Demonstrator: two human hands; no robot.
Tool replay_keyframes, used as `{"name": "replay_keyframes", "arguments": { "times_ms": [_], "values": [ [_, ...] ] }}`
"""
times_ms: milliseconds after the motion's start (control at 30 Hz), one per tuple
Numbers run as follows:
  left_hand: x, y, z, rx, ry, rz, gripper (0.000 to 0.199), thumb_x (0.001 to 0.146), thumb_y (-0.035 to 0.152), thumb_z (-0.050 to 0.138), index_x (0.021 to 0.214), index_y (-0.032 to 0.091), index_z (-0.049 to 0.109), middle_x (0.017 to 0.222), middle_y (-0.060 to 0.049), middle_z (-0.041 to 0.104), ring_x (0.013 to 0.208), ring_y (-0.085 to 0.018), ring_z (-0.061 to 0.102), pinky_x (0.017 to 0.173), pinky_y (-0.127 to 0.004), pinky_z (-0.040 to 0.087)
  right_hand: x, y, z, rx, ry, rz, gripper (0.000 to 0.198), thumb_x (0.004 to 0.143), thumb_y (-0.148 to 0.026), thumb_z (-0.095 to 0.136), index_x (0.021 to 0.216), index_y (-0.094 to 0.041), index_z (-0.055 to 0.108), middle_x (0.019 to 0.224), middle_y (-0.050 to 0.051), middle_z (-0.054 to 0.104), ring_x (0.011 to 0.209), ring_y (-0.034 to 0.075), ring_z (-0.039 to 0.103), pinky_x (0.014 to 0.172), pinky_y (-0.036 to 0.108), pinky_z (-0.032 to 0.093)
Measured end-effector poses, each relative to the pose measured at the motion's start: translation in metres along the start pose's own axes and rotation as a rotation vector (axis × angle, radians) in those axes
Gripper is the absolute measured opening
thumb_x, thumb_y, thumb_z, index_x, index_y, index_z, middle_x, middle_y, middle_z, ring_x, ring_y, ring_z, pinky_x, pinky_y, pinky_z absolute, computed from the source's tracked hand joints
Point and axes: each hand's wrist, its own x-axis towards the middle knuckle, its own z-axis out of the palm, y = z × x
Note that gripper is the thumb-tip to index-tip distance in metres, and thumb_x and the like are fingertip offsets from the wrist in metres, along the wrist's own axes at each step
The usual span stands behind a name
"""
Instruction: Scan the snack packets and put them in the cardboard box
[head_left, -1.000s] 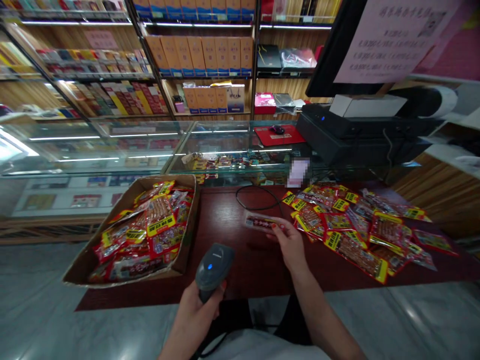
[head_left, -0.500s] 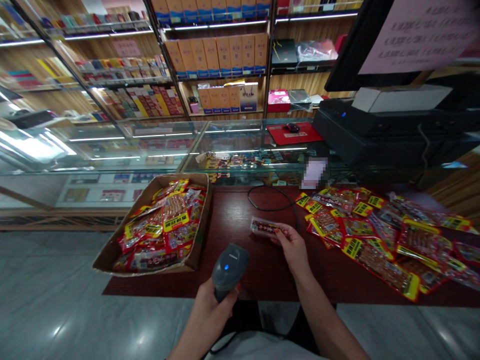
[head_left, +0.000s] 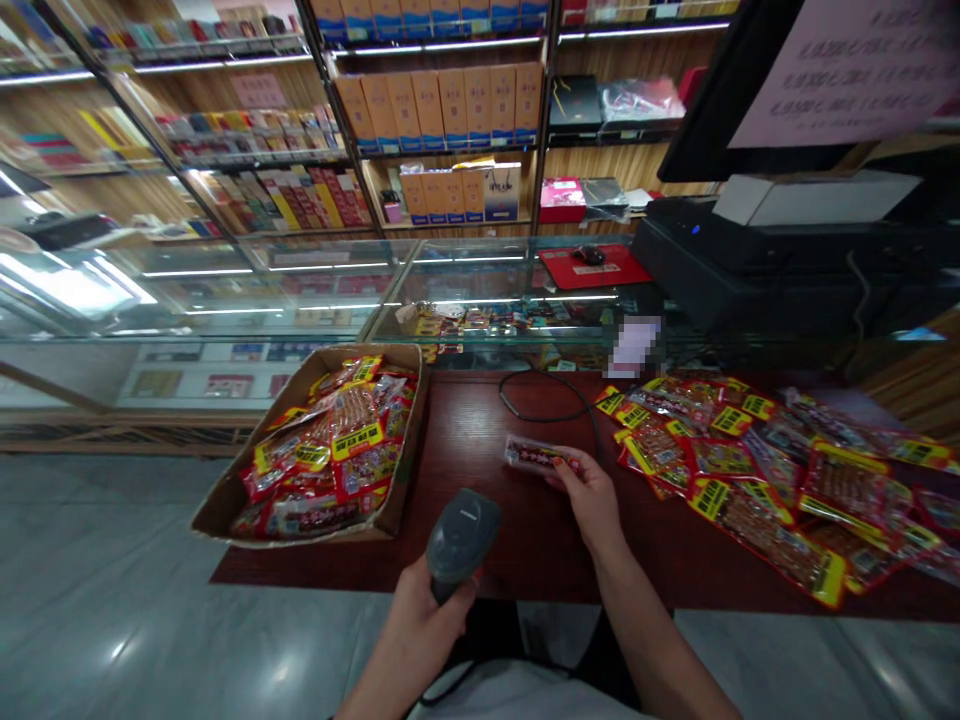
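Note:
My left hand [head_left: 422, 620] grips a grey handheld barcode scanner [head_left: 462, 532], its head pointing toward the dark red table [head_left: 487, 500]. My right hand [head_left: 592, 497] holds a small red snack packet [head_left: 538, 455] by its right end, just above the table and ahead of the scanner. To the left stands an open cardboard box [head_left: 225, 505] filled with red and yellow snack packets [head_left: 337, 445]. To the right, several more snack packets [head_left: 750, 460] lie spread over the table.
A black cable [head_left: 540, 400] loops across the table's far side. Behind it runs a glass display counter [head_left: 300, 290], with a red mouse pad and mouse [head_left: 589, 258] and a black cash register [head_left: 750, 260] at right. Shelves of boxed goods [head_left: 442, 100] fill the back wall.
The blue light on the scanner's head has gone out. The view has shifted slightly; both hands keep their hold and stay nearly in place.

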Motion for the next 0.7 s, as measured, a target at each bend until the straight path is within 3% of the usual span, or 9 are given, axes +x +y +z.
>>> {"name": "replay_keyframes", "arguments": {
  "times_ms": [100,200,367,467,533,600,700],
  "values": [
    [0.000,-0.005,-0.001,-0.044,0.033,-0.007,0.026,0.077,0.042,0.070,0.074,0.018,0.062,0.052,0.005,0.054,0.044,-0.012,0.051,0.045,-0.022,0.041,-0.002,-0.007,0.006,0.038,-0.001,0.033,0.048,0.069,-0.054,0.088,0.102,-0.021,0.075,0.100,0.006,0.081,0.086,0.024,0.079,0.075,0.036,0.065],
    [-0.001,-0.009,-0.004,-0.073,0.100,-0.039,0.031,0.077,0.048,0.070,0.074,0.018,0.060,0.052,0.004,0.055,0.042,-0.012,0.051,0.044,-0.022,0.040,-0.003,-0.024,0.030,0.166,-0.087,0.095,0.041,0.072,-0.047,0.087,0.103,-0.023,0.073,0.106,0.004,0.081,0.088,0.022,0.079,0.074,0.032,0.064],
    [-0.006,-0.007,-0.010,-0.105,0.170,-0.073,0.034,0.074,0.050,0.071,0.072,0.019,0.058,0.049,0.004,0.054,0.040,-0.012,0.051,0.043,-0.022,0.040,0.006,-0.056,0.124,0.271,-0.316,0.156,0.038,0.077,-0.040,0.081,0.109,-0.024,0.067,0.109,0.001,0.080,0.091,0.020,0.079,0.079,0.033,0.065],
    [-0.010,-0.007,-0.011,-0.112,0.164,-0.067,0.032,0.072,0.048,0.073,0.069,0.019,0.058,0.048,0.005,0.054,0.041,-0.013,0.052,0.044,-0.023,0.040,0.009,-0.068,0.186,0.231,-0.544,0.123,0.034,0.088,-0.041,0.067,0.118,-0.026,0.060,0.122,0.002,0.078,0.109,0.022,0.077,0.092,0.040,0.064],
    [-0.010,-0.011,-0.011,-0.097,0.160,-0.055,0.032,0.074,0.048,0.072,0.070,0.019,0.059,0.048,0.004,0.054,0.041,-0.013,0.052,0.045,-0.023,0.040,0.007,-0.072,0.209,0.101,-0.675,0.044,0.034,0.093,-0.042,0.060,0.124,-0.026,0.058,0.134,0.003,0.074,0.122,0.023,0.071,0.099,0.045,0.061],
    [-0.008,-0.015,-0.011,-0.080,0.167,-0.043,0.032,0.076,0.049,0.070,0.071,0.018,0.061,0.047,0.004,0.055,0.041,-0.013,0.052,0.045,-0.023,0.040,0.005,-0.072,0.210,-0.027,-0.689,-0.045,0.040,0.091,-0.040,0.065,0.129,-0.027,0.059,0.143,0.003,0.068,0.134,0.025,0.064,0.104,0.047,0.057],
    [-0.003,-0.017,-0.011,-0.065,0.170,-0.047,0.037,0.075,0.054,0.070,0.069,0.019,0.061,0.046,0.003,0.056,0.041,-0.013,0.052,0.045,-0.023,0.039,0.007,-0.069,0.162,-0.139,-0.588,-0.148,0.046,0.085,-0.036,0.073,0.130,-0.032,0.063,0.152,-0.001,0.060,0.141,0.029,0.057,0.107,0.048,0.055]
  ]
}}
